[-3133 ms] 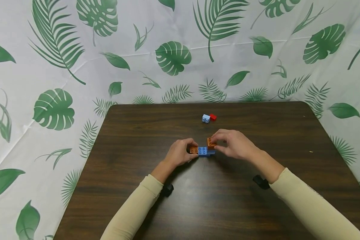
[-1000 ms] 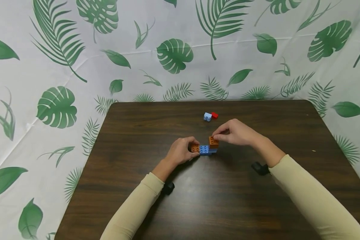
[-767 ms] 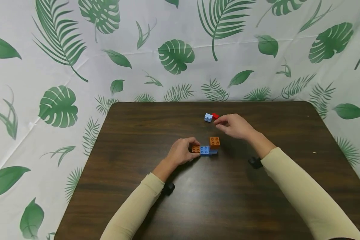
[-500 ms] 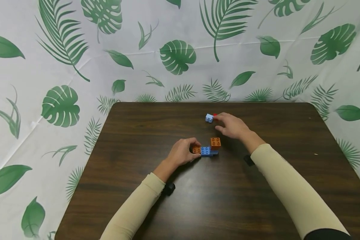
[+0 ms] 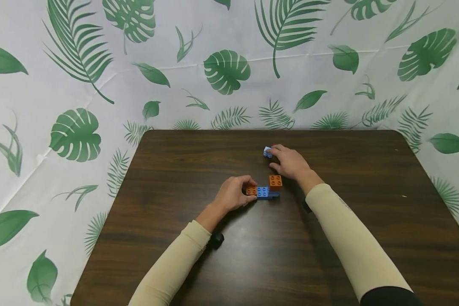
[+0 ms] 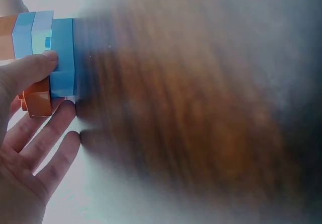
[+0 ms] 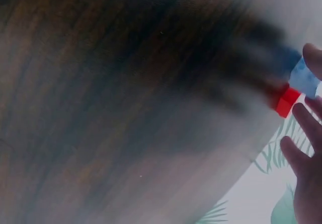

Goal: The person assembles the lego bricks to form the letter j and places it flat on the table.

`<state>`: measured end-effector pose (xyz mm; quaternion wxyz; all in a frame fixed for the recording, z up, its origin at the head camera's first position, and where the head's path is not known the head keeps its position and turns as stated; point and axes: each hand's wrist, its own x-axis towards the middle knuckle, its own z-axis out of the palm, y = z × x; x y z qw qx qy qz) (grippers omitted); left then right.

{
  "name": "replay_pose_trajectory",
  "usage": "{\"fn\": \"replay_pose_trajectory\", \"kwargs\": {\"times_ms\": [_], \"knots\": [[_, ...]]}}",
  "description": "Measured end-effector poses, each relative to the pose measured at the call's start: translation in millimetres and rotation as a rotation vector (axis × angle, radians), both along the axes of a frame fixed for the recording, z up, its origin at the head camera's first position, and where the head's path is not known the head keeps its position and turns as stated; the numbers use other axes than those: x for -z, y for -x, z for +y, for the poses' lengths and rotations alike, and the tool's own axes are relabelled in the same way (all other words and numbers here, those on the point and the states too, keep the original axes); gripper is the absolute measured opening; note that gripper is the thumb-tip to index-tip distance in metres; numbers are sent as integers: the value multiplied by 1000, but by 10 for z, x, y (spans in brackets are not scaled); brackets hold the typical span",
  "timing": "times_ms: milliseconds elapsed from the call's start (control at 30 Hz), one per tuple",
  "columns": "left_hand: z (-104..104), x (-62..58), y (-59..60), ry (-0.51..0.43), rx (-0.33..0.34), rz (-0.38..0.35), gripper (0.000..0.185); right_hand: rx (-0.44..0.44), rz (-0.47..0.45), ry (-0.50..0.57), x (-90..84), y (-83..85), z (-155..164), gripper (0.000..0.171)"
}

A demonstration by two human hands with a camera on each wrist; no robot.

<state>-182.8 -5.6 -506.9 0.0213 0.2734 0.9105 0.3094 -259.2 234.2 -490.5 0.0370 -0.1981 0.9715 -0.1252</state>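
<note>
My left hand (image 5: 233, 194) pinches the left end of a small brick assembly (image 5: 262, 192) on the dark wooden table (image 5: 252, 259): an orange brick, a blue one, and an orange brick (image 5: 275, 181) stacked on its right end. In the left wrist view the thumb (image 6: 27, 70) presses the blue bricks (image 6: 61, 58), with the fingers under an orange brick (image 6: 39, 102). My right hand (image 5: 288, 161) reaches over a light blue brick (image 5: 267, 152) at the back. In the right wrist view its straight fingers (image 7: 308, 126) flank that light blue brick (image 7: 304, 79) and an attached red brick (image 7: 287, 101).
A white cloth with green leaf prints hangs behind and to both sides of the table. A black wrist camera (image 5: 216, 240) sits under the left forearm. Bare tabletop lies in front of the hands and to both sides.
My right hand let go of the upper orange brick, left it on the assembly, and moved back to the light blue and red pair, now covering the red one. My left hand stayed put.
</note>
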Motion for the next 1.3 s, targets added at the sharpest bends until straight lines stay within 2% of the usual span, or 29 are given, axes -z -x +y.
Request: {"fn": "replay_pose_trajectory", "kwargs": {"times_ms": [133, 300, 433, 667, 800, 933, 1067, 1167, 1300], "knots": [[-4, 7, -5, -4, -3, 2, 29, 39, 71, 5, 13, -13, -19, 33], [-2, 14, 0, -10, 1, 8, 29, 79, 73, 29, 28, -31, -10, 20], [1, 9, 5, -7, 1, 15, 29, 93, 38, 85, 24, -44, 16, 19], [-11, 4, 1, -11, 1, 6, 29, 115, -84, 239, 21, -79, 106, 26], [-13, 5, -2, -4, -4, 9, 30, 138, -107, 268, 24, -86, 140, 29], [-16, 9, -3, -4, -12, 17, 30, 122, -99, 220, 14, -89, 110, 37], [-13, 17, -11, -10, -13, 13, 29, 99, -87, 114, -7, -109, 52, 48], [-10, 23, -15, -8, -11, 9, 29, 88, -80, 57, -22, -129, 25, 47], [-5, 28, -16, -7, -8, 9, 29, 74, -88, 36, -21, -152, 35, 46]]}}
